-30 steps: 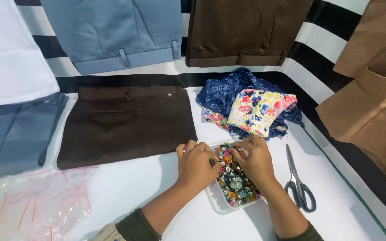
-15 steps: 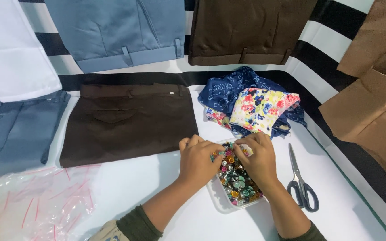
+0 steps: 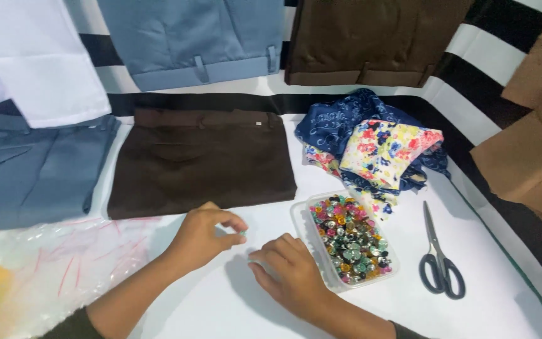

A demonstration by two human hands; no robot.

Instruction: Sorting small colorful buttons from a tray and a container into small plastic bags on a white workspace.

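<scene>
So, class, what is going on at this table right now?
A person works at a white table. The left hand pinches a small greenish button between its fingertips, beside the folded brown trousers. The right hand rests flat next to a clear tray of colourful buttons. Scissors lie to the tray's right.

small teal button (image 3: 242, 233) — pinched above the white table (image 3: 221, 307).

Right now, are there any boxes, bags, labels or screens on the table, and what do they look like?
Clear plastic tub: right of the hands, rectangular, full of colourful buttons.
Clear plastic bag: front left, flat and crinkled, with thin red streaks.
Labels, signs, screens: none visible.
</scene>
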